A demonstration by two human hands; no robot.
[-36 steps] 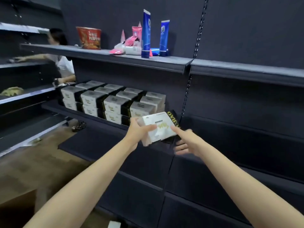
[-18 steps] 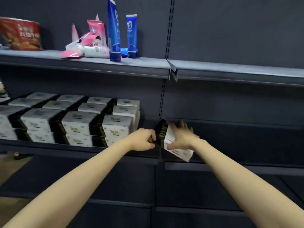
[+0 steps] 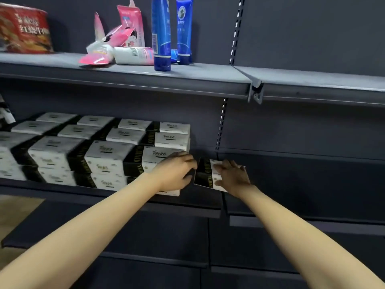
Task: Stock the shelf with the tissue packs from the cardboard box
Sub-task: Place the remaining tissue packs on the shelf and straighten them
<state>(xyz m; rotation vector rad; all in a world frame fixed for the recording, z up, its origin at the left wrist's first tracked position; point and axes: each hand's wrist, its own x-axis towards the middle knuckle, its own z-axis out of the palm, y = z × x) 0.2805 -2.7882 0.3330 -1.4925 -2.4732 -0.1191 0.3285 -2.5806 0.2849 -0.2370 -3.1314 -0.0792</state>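
- One tissue pack tilted at the right end of the middle shelf, just beside the stacked rows, black band facing left, not yet lying flat.
- Pressed from the right by the right hand, fingers spread flat over the white face, thumb side toward the black band; more a push than a pinch.
- Steadied on the other side by the left hand, fingers loosely bent over the end of the front stack; whether gripping that stack or only resting on it, cannot tell.
- Stocked already: several rows of tissue packs, two high, filling the shelf leftward.
- Step in hand, by judgement: seating this pack into the gap at the end of the row.
- Next move likely calls for levelling the pack, sliding it left until touching its neighbour, then letting go with both hands.
- Watch for the shelf joint under the pack, where an edge might catch.
- Above, on the upper shelf: two blue tubes, pink packets, a red tub.
- No cardboard box in sight.
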